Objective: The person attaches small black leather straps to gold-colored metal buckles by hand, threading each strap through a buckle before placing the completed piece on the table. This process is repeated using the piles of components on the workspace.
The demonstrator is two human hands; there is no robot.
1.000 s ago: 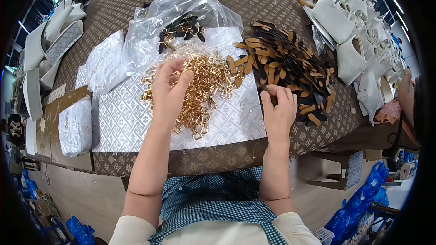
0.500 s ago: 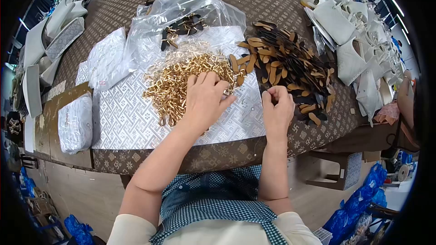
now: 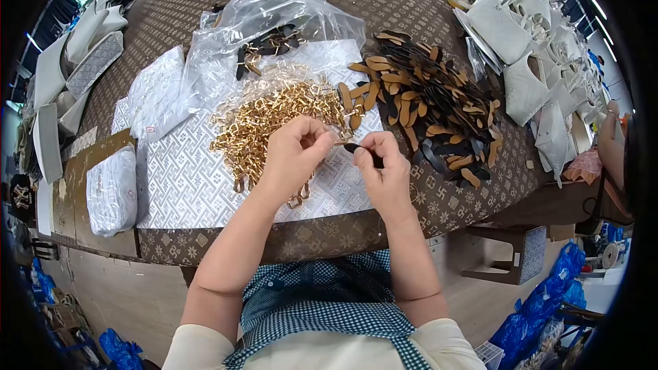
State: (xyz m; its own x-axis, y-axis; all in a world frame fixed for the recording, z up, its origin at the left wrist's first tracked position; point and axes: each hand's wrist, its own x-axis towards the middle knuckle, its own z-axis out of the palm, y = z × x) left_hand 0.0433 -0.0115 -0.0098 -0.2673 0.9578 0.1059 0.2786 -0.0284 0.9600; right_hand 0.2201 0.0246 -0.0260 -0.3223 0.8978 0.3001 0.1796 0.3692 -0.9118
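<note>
My left hand (image 3: 298, 157) is pinched at the front right of the pile of gold metal fittings (image 3: 257, 123). A small gold fitting shows partly at its fingertips, mostly hidden by them. Close beside it, my right hand (image 3: 385, 168) grips a black leather tab (image 3: 353, 147), whose rounded tip points toward the left fingertips. Whether tab and fitting touch is too small to tell. To the right lies a heap of similar leather tabs (image 3: 439, 99), black on one side and tan on the other.
Behind the fittings, a clear plastic bag (image 3: 274, 10) holds dark strap pieces with gold hardware. White wrapped packets (image 3: 112, 188) sit at left on brown cardboard (image 3: 75, 199). Pale bag-like pieces (image 3: 504, 27) are piled at right. A stool (image 3: 504, 253) stands below the patterned tablecloth's edge.
My left hand has come out of the fittings pile, its fingers now pinched. My right hand has moved left from beside the tab heap, bringing a black tab close to the left hand.
</note>
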